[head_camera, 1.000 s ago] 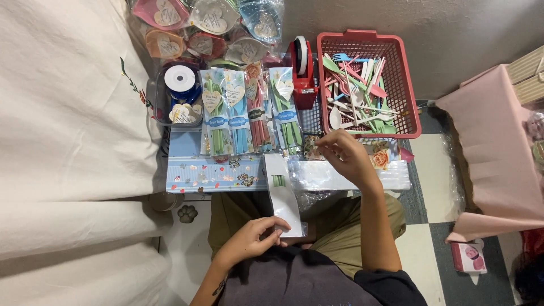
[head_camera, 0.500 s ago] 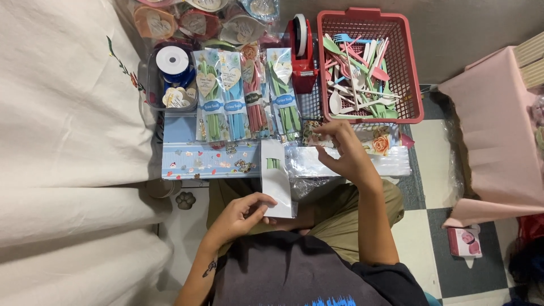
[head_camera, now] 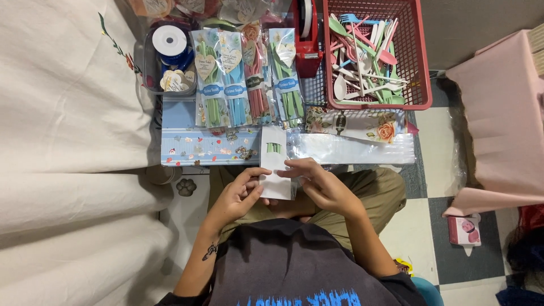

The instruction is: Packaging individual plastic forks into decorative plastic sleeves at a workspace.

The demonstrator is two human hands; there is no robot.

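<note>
My left hand (head_camera: 241,195) and my right hand (head_camera: 318,184) both hold a narrow clear-and-white packet (head_camera: 275,162) above my lap. Green cutlery tips show through its upper part. The left hand pinches its lower left edge; the right hand's fingers lie across its middle and right edge. Just beyond the packet lies a stack of clear empty sleeves (head_camera: 351,148).
A red basket (head_camera: 416,62) of loose pastel plastic cutlery stands at the back right. Several filled cutlery packets (head_camera: 246,76) lie side by side left of it, beside a white ribbon spool (head_camera: 169,41) in a tub. A red tape dispenser (head_camera: 307,34) stands between. White cloth covers the left; pink cloth (head_camera: 498,119) the right.
My right hand came back from the basket's edge to the packet in my lap and now grips it together with the left hand. The view shifted downward.
</note>
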